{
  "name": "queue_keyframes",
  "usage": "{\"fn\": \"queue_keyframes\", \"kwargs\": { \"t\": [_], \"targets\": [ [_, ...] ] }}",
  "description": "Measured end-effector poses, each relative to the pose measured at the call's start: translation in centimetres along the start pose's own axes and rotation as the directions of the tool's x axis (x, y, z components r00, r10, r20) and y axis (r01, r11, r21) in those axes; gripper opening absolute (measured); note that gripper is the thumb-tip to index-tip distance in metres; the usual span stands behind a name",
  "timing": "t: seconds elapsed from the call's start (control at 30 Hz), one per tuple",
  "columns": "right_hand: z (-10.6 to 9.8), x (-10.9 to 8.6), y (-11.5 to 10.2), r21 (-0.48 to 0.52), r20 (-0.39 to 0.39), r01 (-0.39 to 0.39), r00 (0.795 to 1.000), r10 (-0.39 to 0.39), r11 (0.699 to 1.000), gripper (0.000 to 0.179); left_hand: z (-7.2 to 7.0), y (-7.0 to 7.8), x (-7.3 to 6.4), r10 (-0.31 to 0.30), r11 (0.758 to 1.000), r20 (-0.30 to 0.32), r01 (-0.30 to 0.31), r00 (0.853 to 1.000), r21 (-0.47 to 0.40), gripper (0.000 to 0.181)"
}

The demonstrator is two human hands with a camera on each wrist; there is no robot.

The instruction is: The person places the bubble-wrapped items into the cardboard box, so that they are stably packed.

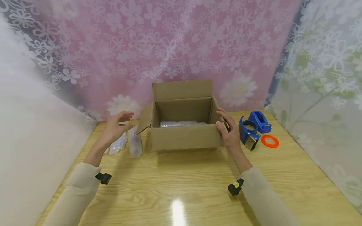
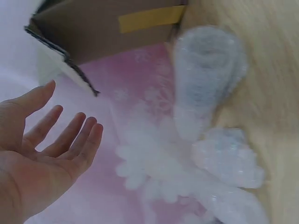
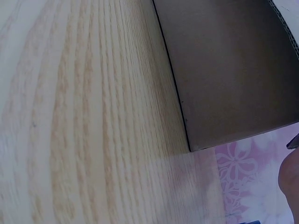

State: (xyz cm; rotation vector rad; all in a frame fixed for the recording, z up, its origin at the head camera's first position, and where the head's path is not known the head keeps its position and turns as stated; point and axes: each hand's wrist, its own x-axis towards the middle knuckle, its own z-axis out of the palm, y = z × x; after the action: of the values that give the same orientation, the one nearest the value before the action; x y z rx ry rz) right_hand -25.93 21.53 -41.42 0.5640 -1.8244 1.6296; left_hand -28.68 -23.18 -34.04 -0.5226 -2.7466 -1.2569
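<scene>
An open cardboard box [image 1: 186,138] stands in the middle of the table, its back flap upright and its left flap [image 1: 145,117] tilted outward. Inside lies something in clear, shiny wrap [image 1: 181,123]. My right hand [image 1: 230,133] grips the box's right side near the front corner, thumb in front; in the right wrist view only a small part of this hand shows at the right edge. Left of the box, my left hand [image 1: 116,127] hovers in the air with relaxed, slightly bent fingers. It holds nothing and stays apart from the left flap.
Several bubble-wrapped items [image 2: 208,79] lie on the table left of the box. To the right stand a blue tape dispenser [image 1: 245,133] and a second blue dispenser [image 1: 260,121], with a flat orange ring [image 1: 270,141] beside them. A flowered curtain [image 1: 169,47] hangs behind.
</scene>
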Motion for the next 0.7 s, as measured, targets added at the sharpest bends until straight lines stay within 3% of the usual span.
{"fn": "queue_keyframes", "kwargs": {
  "t": [0.3, 0.57, 0.7],
  "targets": [
    [0.1, 0.0, 0.2, 0.007, -0.006, -0.005, 1.0, 0.005, 1.0, 0.038, 1.7, -5.0, -0.4, -0.151, 0.988, 0.007, 0.15, 0.989, 0.039, 0.062],
    [0.0, 0.1, 0.1, 0.018, -0.013, 0.015, 1.0, -0.015, 1.0, 0.039, 3.8, -7.1, -0.4, -0.297, 0.949, 0.038, 0.29, 0.954, 0.128, 0.08],
    [0.1, 0.1, 0.1, 0.027, -0.013, 0.026, 1.0, -0.026, 0.999, 0.038, 4.9, -7.8, -0.3, -0.335, 0.932, 0.036, 0.325, 0.942, 0.158, 0.084]
  ]
}}
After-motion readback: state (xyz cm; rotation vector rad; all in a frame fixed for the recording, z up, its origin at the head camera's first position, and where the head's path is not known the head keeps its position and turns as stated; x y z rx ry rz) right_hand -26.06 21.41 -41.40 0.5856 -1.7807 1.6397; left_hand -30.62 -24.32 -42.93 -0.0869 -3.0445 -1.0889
